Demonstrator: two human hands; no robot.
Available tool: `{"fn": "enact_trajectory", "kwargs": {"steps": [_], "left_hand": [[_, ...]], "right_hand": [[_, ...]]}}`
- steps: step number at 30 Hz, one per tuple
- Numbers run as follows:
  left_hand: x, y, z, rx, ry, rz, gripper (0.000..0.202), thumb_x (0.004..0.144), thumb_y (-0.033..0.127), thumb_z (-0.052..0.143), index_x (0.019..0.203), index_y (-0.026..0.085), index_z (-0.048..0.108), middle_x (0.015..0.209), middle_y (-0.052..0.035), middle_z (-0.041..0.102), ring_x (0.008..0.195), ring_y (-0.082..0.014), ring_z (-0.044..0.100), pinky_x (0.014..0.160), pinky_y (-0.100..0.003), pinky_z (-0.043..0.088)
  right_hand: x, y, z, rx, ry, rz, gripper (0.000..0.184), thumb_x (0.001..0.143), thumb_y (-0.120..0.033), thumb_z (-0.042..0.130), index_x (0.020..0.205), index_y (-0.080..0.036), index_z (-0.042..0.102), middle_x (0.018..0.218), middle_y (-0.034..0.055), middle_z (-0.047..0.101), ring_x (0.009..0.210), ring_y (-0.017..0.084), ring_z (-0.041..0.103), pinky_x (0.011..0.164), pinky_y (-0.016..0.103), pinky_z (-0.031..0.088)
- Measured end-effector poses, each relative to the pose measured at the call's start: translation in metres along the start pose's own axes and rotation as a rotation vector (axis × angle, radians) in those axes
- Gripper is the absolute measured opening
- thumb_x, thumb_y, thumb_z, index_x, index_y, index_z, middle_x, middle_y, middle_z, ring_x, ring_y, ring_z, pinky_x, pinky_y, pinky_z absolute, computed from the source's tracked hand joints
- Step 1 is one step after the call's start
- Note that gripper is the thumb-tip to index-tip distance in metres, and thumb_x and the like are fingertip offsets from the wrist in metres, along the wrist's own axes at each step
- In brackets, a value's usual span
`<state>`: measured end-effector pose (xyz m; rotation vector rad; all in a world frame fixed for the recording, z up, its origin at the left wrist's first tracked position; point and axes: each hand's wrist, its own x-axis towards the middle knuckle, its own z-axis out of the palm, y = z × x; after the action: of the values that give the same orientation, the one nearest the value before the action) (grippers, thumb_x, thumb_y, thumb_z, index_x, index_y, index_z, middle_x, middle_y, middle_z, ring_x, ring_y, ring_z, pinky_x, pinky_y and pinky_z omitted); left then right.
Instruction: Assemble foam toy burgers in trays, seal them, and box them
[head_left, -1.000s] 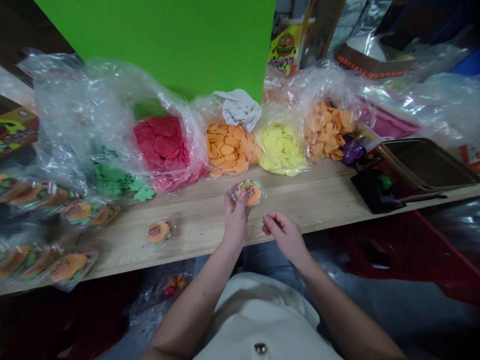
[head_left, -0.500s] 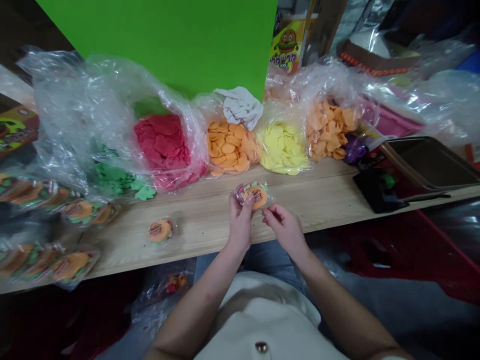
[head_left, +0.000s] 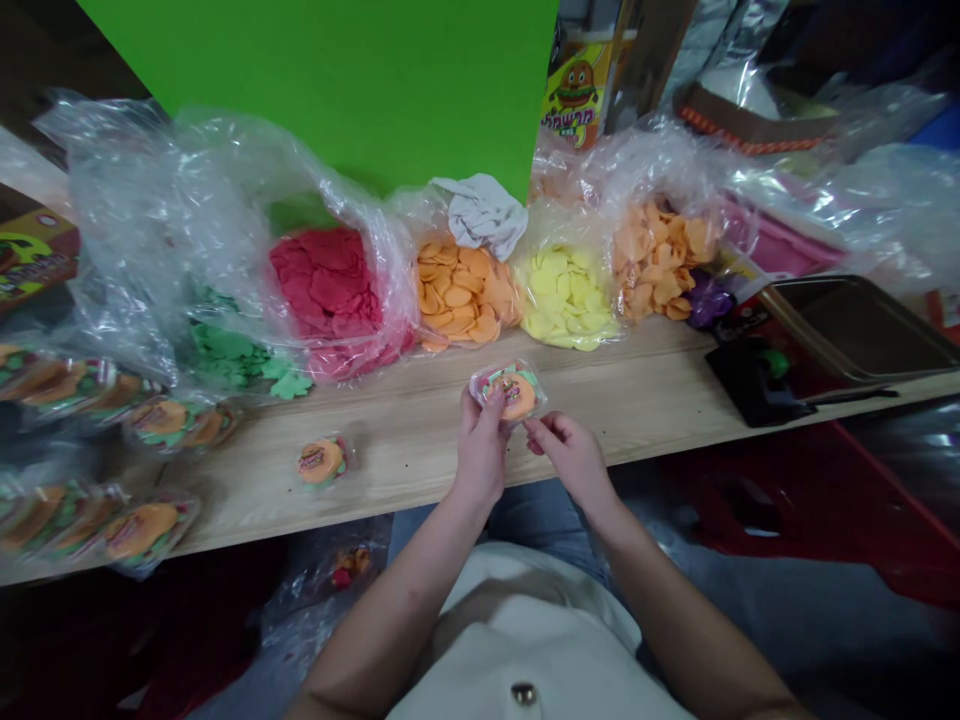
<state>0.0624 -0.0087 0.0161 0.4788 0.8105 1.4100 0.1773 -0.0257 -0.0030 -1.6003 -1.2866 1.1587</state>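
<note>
Left hand (head_left: 480, 455) of mine is closed on a clear-packed toy-like burger (head_left: 517, 393), thumb across its orange top and fingers beneath. Close beside it, my right hand (head_left: 574, 455) has thumb and forefinger drawn together at the pack's near right edge; I cannot tell whether they grip the plastic or only touch it. The pack sits above the wooden table (head_left: 405, 440), in front of me, its printed top turned up, with green and red showing round the orange.

To the left, one more packed burger (head_left: 321, 461) lies by itself on the wood, and beyond it other packed burgers (head_left: 142, 530) stand in two leaning rows.

Along the back, from left to right, I have green leaf-shaped pieces (head_left: 232, 350), red pieces (head_left: 330, 285), orange rounds (head_left: 461, 290), yellow pieces (head_left: 570, 295) and a second orange heap (head_left: 660, 260), all in or against clear bags. A crumpled white cloth or paper (head_left: 487, 215) rests over the orange rounds, just before the green panel (head_left: 337, 90). Well off to the right lies a dark tray (head_left: 885, 320).
</note>
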Motion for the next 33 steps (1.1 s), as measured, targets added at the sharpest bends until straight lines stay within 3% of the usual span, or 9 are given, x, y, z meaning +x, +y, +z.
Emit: {"fn": "enact_trajectory", "kwargs": {"steps": [2, 5, 7, 15, 21, 30, 33], "left_hand": [[0.003, 0.002, -0.001, -0.042, 0.026, 0.011, 0.032, 0.078, 0.034, 0.059, 0.106, 0.022, 0.049, 0.117, -0.0057, 0.057, 0.099, -0.0169, 0.058, 0.085, -0.033, 0.045], [0.006, 0.005, -0.002, -0.073, 0.07, 0.088, 0.03, 0.081, 0.033, 0.056, 0.108, 0.022, 0.048, 0.119, -0.006, 0.055, 0.106, -0.0173, 0.054, 0.09, -0.035, 0.043], [0.006, 0.005, -0.004, -0.028, 0.104, 0.156, 0.03, 0.081, 0.032, 0.055, 0.108, 0.023, 0.047, 0.12, -0.0051, 0.054, 0.108, -0.0169, 0.053, 0.093, -0.035, 0.041], [-0.011, 0.009, -0.013, 0.191, 0.223, 0.297, 0.037, 0.082, 0.035, 0.054, 0.115, 0.026, 0.043, 0.122, -0.0044, 0.05, 0.112, -0.0152, 0.049, 0.098, -0.03, 0.035], [-0.026, 0.021, -0.021, 0.126, 0.233, 0.29, 0.039, 0.082, 0.034, 0.055, 0.118, 0.024, 0.042, 0.12, -0.0054, 0.052, 0.11, -0.016, 0.05, 0.097, -0.032, 0.037], [-0.043, 0.042, -0.052, 0.012, 0.141, 0.239, 0.035, 0.082, 0.032, 0.054, 0.114, 0.021, 0.043, 0.118, -0.0091, 0.054, 0.106, -0.0199, 0.054, 0.093, -0.036, 0.042], [-0.05, 0.061, -0.078, 0.128, 0.205, 0.282, 0.036, 0.08, 0.031, 0.057, 0.112, 0.021, 0.044, 0.113, -0.0079, 0.055, 0.102, -0.0189, 0.054, 0.09, -0.034, 0.043]], "right_hand": [[-0.001, 0.004, -0.004, -0.103, 0.055, -0.091, 0.034, 0.074, -0.05, 0.057, 0.078, -0.016, 0.06, 0.072, 0.0043, 0.063, 0.066, 0.016, 0.057, 0.063, 0.028, 0.045], [-0.01, 0.001, -0.008, -0.352, 0.272, -0.252, 0.028, 0.078, -0.043, 0.055, 0.084, -0.017, 0.062, 0.084, 0.0084, 0.062, 0.081, 0.02, 0.055, 0.073, 0.033, 0.043], [-0.018, -0.005, -0.005, -0.393, 0.289, -0.297, 0.025, 0.082, -0.04, 0.05, 0.082, -0.019, 0.064, 0.083, 0.0084, 0.063, 0.081, 0.02, 0.055, 0.072, 0.033, 0.042], [-0.006, -0.02, 0.029, 0.135, -0.065, 0.017, 0.035, 0.076, -0.047, 0.056, 0.083, -0.015, 0.068, 0.071, 0.006, 0.067, 0.066, 0.018, 0.06, 0.06, 0.028, 0.048], [-0.005, -0.022, 0.038, 0.235, -0.147, 0.102, 0.035, 0.07, -0.047, 0.063, 0.079, -0.014, 0.065, 0.07, 0.0059, 0.066, 0.066, 0.018, 0.061, 0.065, 0.031, 0.05], [-0.015, -0.008, 0.072, 0.426, -0.337, 0.051, 0.027, 0.07, -0.039, 0.067, 0.087, -0.019, 0.064, 0.081, 0.0066, 0.066, 0.072, 0.019, 0.061, 0.072, 0.036, 0.051], [-0.012, -0.008, 0.091, 0.314, -0.578, 0.029, 0.025, 0.077, -0.042, 0.058, 0.088, -0.019, 0.064, 0.079, 0.0064, 0.066, 0.073, 0.019, 0.061, 0.074, 0.036, 0.05]]}}
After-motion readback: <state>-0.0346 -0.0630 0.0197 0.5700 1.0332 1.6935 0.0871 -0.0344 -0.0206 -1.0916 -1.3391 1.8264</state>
